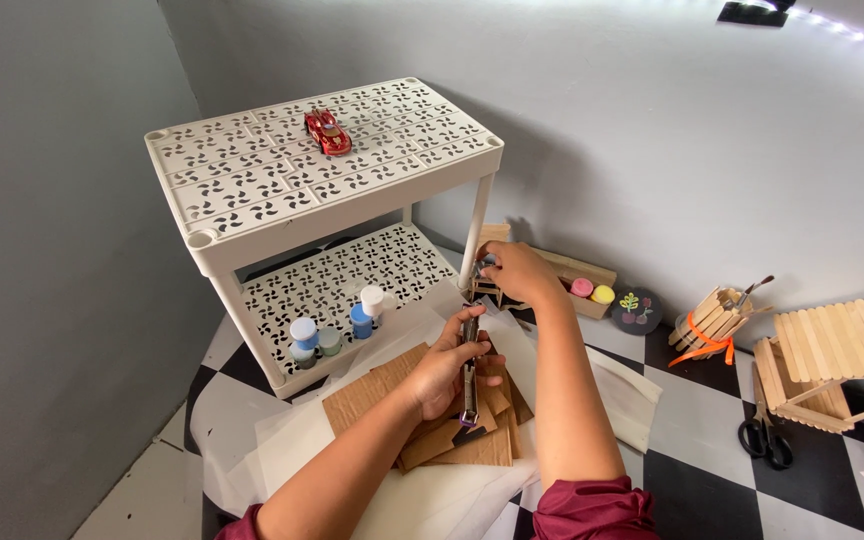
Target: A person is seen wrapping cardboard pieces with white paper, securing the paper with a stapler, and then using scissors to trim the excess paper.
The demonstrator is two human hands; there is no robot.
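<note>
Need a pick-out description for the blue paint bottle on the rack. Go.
Start at the white perforated plastic rack against the grey wall, with a red toy car on top. On its lower shelf, at the front edge near the person's left hand, stands a cluster of small paint bottles. The blue paint bottle is the one with a saturated blue body; its neighbours are pale blue, greenish or white-capped.

A checkered black-and-white floor (697, 415) carries a white perforated shelf unit (322, 180), white paper sheets (282, 450), cardboard pieces (372, 395), black scissors (764, 440) and a popsicle-stick house (832, 360). A red toy car (327, 131) sits on the top shelf. Small paint bottles (332, 330) stand at the lower shelf's front edge.
</note>
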